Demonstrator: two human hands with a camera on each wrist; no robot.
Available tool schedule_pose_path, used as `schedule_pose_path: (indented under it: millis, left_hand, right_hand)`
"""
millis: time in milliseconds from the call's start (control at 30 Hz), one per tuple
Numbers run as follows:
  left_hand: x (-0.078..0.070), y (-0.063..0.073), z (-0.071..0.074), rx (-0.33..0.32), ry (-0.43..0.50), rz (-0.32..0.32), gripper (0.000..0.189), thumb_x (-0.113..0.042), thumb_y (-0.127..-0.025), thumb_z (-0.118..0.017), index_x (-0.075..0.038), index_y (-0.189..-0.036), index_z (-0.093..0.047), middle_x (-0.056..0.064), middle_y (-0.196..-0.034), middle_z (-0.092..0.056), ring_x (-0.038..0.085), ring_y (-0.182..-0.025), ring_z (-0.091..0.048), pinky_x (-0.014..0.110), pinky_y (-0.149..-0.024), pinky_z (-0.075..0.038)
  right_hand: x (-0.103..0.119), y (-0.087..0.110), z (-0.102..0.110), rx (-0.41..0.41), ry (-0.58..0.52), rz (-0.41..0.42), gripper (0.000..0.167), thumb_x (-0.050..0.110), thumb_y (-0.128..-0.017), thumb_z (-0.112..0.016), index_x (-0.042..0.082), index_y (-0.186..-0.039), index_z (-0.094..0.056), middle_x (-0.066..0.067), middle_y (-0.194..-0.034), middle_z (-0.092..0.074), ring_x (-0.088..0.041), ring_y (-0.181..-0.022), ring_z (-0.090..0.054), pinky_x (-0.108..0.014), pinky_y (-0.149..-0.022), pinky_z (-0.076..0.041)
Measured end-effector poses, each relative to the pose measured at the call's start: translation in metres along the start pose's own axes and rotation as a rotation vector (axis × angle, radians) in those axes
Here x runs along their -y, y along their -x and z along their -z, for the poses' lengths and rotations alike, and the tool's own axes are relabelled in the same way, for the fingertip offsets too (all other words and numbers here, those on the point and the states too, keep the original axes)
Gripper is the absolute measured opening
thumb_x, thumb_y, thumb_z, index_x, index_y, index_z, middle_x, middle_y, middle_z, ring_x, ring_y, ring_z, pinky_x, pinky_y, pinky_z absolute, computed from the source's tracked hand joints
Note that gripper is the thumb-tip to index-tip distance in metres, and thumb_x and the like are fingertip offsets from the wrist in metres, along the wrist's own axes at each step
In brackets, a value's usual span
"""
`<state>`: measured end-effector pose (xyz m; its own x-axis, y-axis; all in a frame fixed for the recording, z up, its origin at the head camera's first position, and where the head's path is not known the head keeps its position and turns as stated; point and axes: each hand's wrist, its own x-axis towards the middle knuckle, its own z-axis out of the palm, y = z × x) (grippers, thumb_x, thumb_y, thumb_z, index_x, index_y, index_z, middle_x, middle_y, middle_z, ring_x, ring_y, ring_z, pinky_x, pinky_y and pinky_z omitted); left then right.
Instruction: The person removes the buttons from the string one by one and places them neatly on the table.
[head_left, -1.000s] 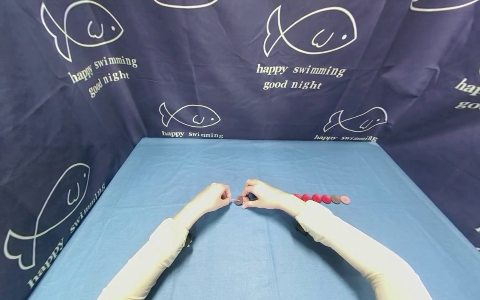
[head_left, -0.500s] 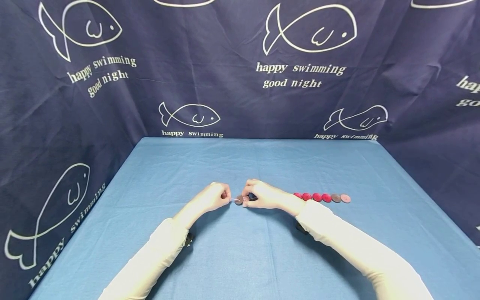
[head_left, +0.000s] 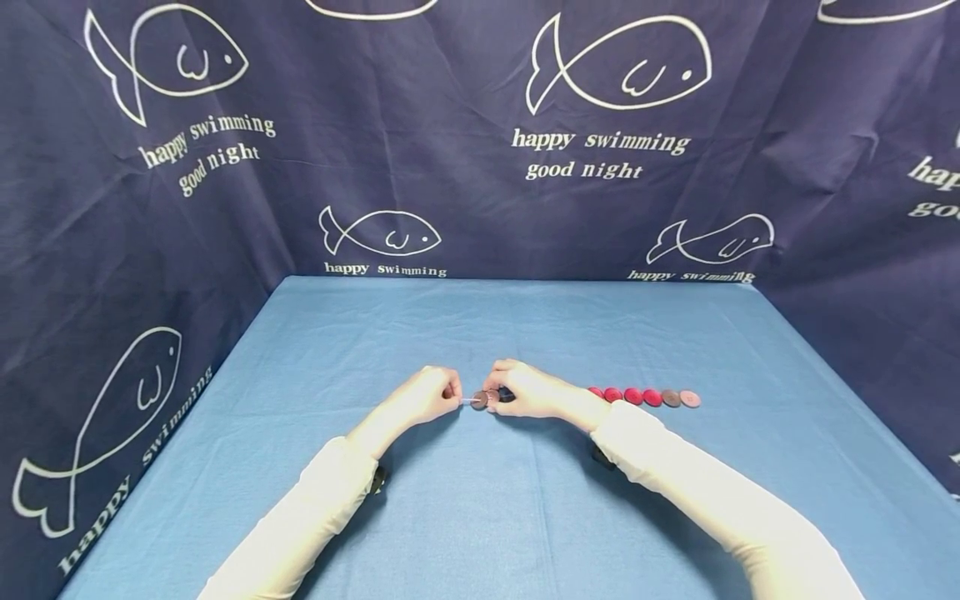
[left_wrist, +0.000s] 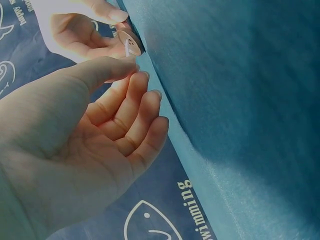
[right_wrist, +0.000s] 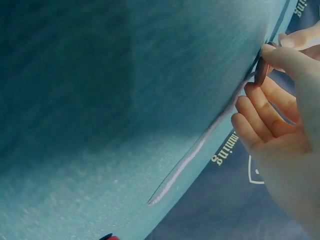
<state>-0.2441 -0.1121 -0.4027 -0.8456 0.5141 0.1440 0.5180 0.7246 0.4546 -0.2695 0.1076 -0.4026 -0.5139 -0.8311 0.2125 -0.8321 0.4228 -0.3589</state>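
My left hand (head_left: pixel 433 393) pinches the end of a thin pale cord (left_wrist: pixel 128 49) between thumb and index finger. That cord runs through a hole in a round brown button (head_left: pixel 480 401). Thumb and fingers of my right hand (head_left: pixel 522 390) grip the button, which stands tilted on edge in the left wrist view. A pinkish button (head_left: pixel 492 397) shows beside the brown one at my right fingertips; whether both are pinched is unclear. In the right wrist view, a lilac tail of the cord (right_wrist: pixel 192 154) trails across the cloth from behind the brown button (right_wrist: pixel 261 71).
To the right, partly behind my right wrist, lies a row of buttons: several red ones (head_left: pixel 633 396), a brown one (head_left: pixel 671 398) and a pink one (head_left: pixel 690 399). Blue cloth (head_left: pixel 420 517) covers the table. Dark fish-print curtains (head_left: pixel 480 100) stand behind and at both sides.
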Motion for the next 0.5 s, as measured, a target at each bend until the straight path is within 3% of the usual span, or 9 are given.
schedule_pose_path:
  millis: [500]
  left_hand:
    - [-0.0004,0.0009,0.0011,0.016,0.014,0.01,0.01,-0.004,-0.081,-0.062,-0.01,-0.073,-0.062,-0.003,-0.064,-0.056,0.005,-0.058,-0.046,0.019,-0.057,-0.04]
  right_hand:
    - [-0.0055,0.0035,0.0073,-0.033,0.007,0.02,0.011,0.012,-0.081,-0.068,0.007,-0.091,-0.067,-0.003,-0.082,-0.055,-0.019,-0.079,-0.053,-0.026,-0.073,-0.044]
